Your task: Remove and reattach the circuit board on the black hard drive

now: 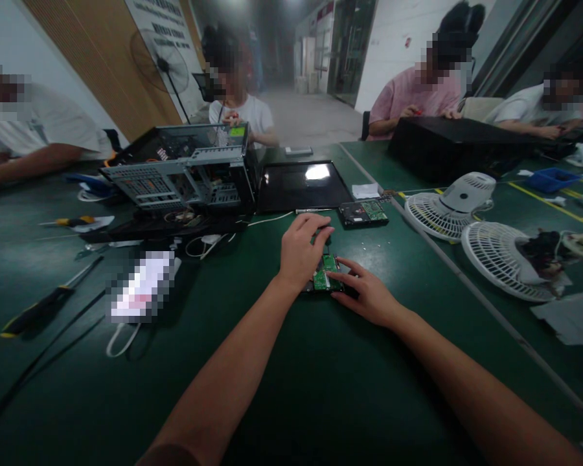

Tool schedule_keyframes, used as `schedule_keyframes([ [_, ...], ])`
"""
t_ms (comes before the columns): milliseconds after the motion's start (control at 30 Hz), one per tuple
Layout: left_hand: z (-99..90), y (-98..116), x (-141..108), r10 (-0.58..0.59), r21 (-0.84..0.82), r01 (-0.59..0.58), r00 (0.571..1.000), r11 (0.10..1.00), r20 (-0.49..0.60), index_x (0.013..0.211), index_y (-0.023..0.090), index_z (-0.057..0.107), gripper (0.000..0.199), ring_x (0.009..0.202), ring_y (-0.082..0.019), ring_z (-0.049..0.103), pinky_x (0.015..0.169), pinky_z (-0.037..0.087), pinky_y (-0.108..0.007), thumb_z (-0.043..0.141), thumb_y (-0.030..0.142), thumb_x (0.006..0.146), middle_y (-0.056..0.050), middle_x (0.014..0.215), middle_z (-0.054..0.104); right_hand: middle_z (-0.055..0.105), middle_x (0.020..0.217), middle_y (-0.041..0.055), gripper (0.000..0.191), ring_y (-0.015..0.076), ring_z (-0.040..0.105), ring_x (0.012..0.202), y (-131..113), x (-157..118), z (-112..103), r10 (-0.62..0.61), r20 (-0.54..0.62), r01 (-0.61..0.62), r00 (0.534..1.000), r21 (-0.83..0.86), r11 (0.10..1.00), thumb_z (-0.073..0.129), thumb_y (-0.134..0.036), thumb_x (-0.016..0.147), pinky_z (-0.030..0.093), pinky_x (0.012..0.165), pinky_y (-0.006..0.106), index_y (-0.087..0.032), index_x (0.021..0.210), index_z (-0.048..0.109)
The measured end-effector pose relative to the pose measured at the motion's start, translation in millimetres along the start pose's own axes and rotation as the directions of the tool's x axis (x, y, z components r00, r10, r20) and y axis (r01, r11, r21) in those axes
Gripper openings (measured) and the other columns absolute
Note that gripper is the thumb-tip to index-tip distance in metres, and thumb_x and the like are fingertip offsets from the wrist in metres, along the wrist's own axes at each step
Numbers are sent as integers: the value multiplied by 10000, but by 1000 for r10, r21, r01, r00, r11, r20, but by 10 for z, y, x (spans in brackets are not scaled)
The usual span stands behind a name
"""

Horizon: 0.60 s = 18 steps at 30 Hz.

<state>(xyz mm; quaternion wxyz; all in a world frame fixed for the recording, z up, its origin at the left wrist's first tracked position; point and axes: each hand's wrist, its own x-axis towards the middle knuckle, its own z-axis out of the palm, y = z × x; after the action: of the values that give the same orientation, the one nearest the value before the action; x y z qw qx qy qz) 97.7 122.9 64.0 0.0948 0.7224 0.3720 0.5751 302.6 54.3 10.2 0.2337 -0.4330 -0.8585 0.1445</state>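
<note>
A hard drive [326,279] with a green circuit board facing up lies on the table in front of me. My left hand [302,251] is over its far left part, fingers pinched around a small dark screwdriver [328,241] that points down at the board. Most of that tool is hidden by the fingers. From the right, my right hand [369,296] grips the drive, thumb at the near edge and fingers spread over the board. A second hard drive [364,214] lies just beyond.
An opened computer case [184,178] stands at the back left beside a black panel [304,186]. A phone [143,288] and a long screwdriver [51,301] lie left. White fan parts [502,259] and a black case [457,145] are right. Several people sit around.
</note>
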Motion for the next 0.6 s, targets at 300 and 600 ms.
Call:
schedule_keyframes([
  [300,-27,-16,19,39,22,-39,999,999,31,1130,230,710,232,1047,-178,681,959,569,-363,616,96,965,-44,1098,716,439,1569,112,438,262,667,1090,-4,1,-5,6,4,-6,1000,-3,1000,656,-356,956,566,982,519,-317,1391,625],
  [600,39,-61,-28,-11,-29,10,1000,1000,-6,1105,201,666,193,1072,-208,704,960,601,-425,728,241,926,-78,1159,725,437,1568,122,444,267,665,1097,14,-4,6,2,-1,-2,1000,-13,1000,664,-349,951,572,963,516,-313,1392,623],
])
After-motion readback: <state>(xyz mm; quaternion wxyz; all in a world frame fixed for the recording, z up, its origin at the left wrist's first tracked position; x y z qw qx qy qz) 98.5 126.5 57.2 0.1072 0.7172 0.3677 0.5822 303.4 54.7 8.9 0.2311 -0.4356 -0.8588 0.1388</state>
